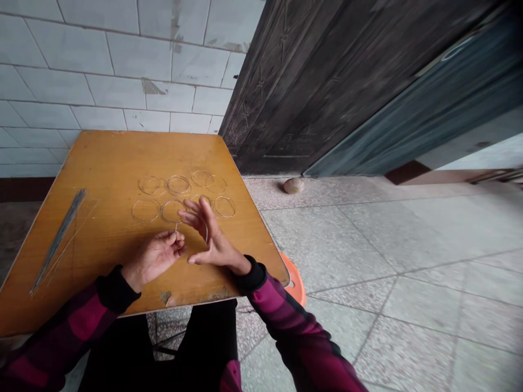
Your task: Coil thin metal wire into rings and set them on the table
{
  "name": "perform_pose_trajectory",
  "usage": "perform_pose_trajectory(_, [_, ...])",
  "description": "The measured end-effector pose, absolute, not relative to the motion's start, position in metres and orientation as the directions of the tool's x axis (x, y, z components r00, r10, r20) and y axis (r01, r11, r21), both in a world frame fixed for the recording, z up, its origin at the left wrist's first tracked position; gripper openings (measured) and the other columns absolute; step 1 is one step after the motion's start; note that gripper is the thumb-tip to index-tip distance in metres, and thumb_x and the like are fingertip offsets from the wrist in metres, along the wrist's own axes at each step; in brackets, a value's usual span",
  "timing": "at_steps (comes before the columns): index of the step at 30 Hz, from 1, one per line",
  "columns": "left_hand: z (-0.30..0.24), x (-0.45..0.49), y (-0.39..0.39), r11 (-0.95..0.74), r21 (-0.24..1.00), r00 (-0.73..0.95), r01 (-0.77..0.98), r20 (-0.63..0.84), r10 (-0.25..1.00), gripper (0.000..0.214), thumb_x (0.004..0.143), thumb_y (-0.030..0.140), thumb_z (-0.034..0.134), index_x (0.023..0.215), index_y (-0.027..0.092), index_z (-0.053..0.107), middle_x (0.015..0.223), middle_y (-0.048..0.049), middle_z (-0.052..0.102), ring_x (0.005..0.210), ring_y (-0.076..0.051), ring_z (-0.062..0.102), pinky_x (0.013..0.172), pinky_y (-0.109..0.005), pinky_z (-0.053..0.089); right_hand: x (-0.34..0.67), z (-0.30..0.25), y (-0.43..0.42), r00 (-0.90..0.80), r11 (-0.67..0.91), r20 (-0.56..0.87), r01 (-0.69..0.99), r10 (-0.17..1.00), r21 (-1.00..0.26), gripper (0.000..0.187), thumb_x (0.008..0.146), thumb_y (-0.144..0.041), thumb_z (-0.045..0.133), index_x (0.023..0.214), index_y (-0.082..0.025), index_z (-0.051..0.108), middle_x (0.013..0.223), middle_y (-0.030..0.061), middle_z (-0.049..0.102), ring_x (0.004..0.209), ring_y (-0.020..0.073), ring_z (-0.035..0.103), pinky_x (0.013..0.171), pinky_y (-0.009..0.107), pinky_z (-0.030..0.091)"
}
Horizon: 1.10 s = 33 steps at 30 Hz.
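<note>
My left hand (157,256) is over the wooden table (102,163), fingers pinched on the end of a thin wire (206,228). The wire curves up around my right hand (208,237), whose fingers are stretched out and spread, the palm turned toward the left hand. Just beyond my hands, several finished wire rings (178,185) lie flat in two rows on the tabletop. Both arms wear dark red and black checked sleeves.
A bundle of straight wires (57,239) lies along the table's left side. An orange stool (296,283) shows under the table's right corner. A stone (293,185) rests on the tiled floor by a dark wooden door (310,87). White tiled wall behind.
</note>
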State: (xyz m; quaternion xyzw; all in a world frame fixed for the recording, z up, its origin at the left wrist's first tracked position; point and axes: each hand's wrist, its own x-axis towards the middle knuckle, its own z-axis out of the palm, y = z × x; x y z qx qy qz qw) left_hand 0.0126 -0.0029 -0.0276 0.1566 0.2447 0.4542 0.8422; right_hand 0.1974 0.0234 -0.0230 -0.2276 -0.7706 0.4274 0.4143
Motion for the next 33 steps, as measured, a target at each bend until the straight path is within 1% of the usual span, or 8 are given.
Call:
perform_pose_trajectory(1, [-0.027,0.012,-0.002,0.527,0.483,0.450,-0.699,-0.275,0.850,0.010,0.071,0.011,0.078,0.071,0.012,0.068,0.077,-0.0033,0.065,0.074,-0.013,0.060,0.074,-0.028,0.050,0.199,-0.022,0.024,-0.544,0.560,0.465,0.011,0.698,-0.828,0.130,0.066,-0.061,0.079,0.152,-0.038,-0.015,0.161,0.0161,0.014,0.144,0.0322,0.035,0.116,0.055,0.035])
perform_pose_trajectory(3, [-0.026,0.011,-0.001,0.517,0.482,0.435,-0.708,-0.280,0.856,0.012,0.069,0.012,0.080,0.071,0.012,0.069,0.077,-0.0030,0.066,0.075,-0.013,0.061,0.075,-0.027,0.050,0.201,-0.020,0.024,-0.557,0.602,0.505,-0.011,0.660,-0.798,0.119,0.069,-0.064,0.075,0.153,-0.041,-0.006,0.163,0.0125,0.011,0.146,0.0323,0.032,0.116,0.056,0.034])
perform_pose_trajectory(6, [-0.026,0.010,0.000,0.525,0.498,0.452,-0.690,-0.270,0.850,0.014,0.068,0.014,0.082,0.071,0.011,0.069,0.076,-0.0036,0.066,0.074,-0.013,0.061,0.074,-0.028,0.050,0.203,-0.023,0.026,-0.592,0.591,0.506,-0.062,0.627,-0.804,0.091,0.076,-0.066,0.067,0.151,-0.041,0.021,0.159,0.0084,0.025,0.145,0.0297,0.033,0.115,0.055,0.036])
perform_pose_trajectory(9, [-0.028,0.010,0.000,0.535,0.524,0.479,-0.663,-0.252,0.841,0.014,0.071,0.017,0.081,0.071,0.012,0.069,0.077,-0.0037,0.066,0.074,-0.013,0.060,0.073,-0.029,0.050,0.202,-0.031,0.029,-0.558,0.538,0.469,-0.047,0.685,-0.842,0.088,0.072,-0.067,0.070,0.147,-0.037,0.033,0.151,0.0095,0.037,0.142,0.0281,0.038,0.115,0.052,0.037])
perform_pose_trajectory(15, [-0.031,0.010,0.000,0.571,0.539,0.518,-0.619,-0.266,0.813,0.015,0.070,0.017,0.081,0.070,0.012,0.067,0.076,-0.0039,0.066,0.074,-0.014,0.061,0.074,-0.029,0.049,0.200,-0.038,0.029,-0.519,0.444,0.448,-0.140,0.728,-0.885,0.101,0.063,-0.066,0.075,0.148,-0.036,0.030,0.147,0.0120,0.041,0.135,0.0281,0.048,0.116,0.052,0.036])
perform_pose_trajectory(20, [-0.032,0.010,0.000,0.568,0.539,0.507,-0.622,-0.276,0.817,0.012,0.072,0.016,0.079,0.071,0.012,0.067,0.076,-0.0045,0.066,0.074,-0.014,0.061,0.074,-0.029,0.049,0.200,-0.029,0.028,-0.598,0.429,0.398,-0.097,0.696,-0.898,0.110,0.067,-0.071,0.070,0.154,-0.034,0.013,0.157,0.0157,0.030,0.141,0.0280,0.041,0.117,0.051,0.032])
perform_pose_trajectory(27, [-0.029,0.011,0.000,0.533,0.560,0.479,-0.634,-0.256,0.839,0.011,0.072,0.016,0.079,0.072,0.011,0.069,0.075,-0.0047,0.065,0.074,-0.014,0.060,0.074,-0.028,0.047,0.196,-0.020,0.021,-0.585,0.370,0.409,-0.192,0.700,-0.909,0.075,0.088,-0.076,0.037,0.148,-0.033,0.026,0.159,0.0122,0.029,0.142,0.0260,0.040,0.115,0.052,0.034])
perform_pose_trajectory(33, [-0.027,0.012,-0.002,0.537,0.583,0.480,-0.610,-0.268,0.835,0.016,0.067,0.019,0.083,0.071,0.011,0.070,0.075,-0.0045,0.065,0.072,-0.014,0.059,0.073,-0.028,0.046,0.187,-0.029,0.019,-0.532,0.224,0.379,-0.333,0.758,-0.916,0.051,0.096,-0.062,0.038,0.135,-0.030,0.041,0.147,0.0109,0.045,0.132,0.0235,0.052,0.112,0.051,0.039])
